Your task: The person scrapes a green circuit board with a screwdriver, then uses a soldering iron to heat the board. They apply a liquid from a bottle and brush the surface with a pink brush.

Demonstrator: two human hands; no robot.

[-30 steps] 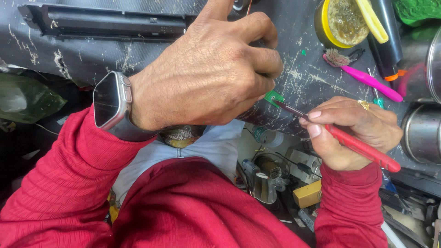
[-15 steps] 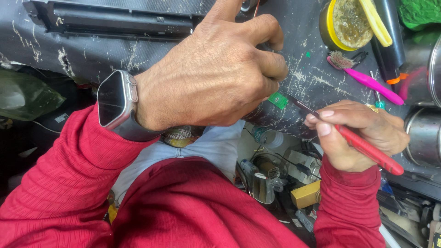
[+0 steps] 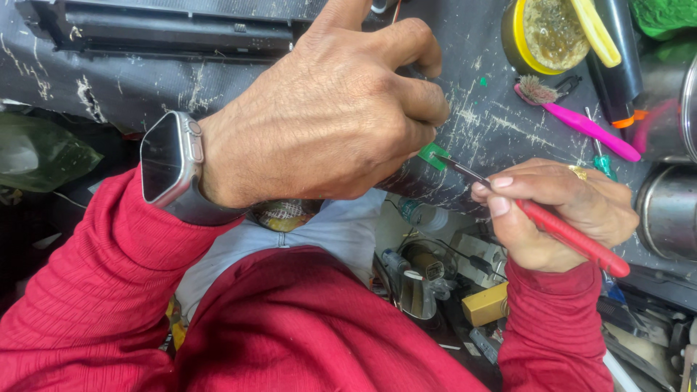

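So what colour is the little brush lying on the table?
The little brush has a bright pink handle with greyish bristles; the head view shows it, beyond the right hand.

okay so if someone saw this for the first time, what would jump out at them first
The big left hand fills the centre, pinning a small green square chip on the scratched dark bench top, with a grey smartwatch on its red-sleeved wrist. Lower right, the right hand aims a red-handled slim metal tool at that chip.

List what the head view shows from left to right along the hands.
Watch → left hand → green chip → red tool in the right hand → metal can.
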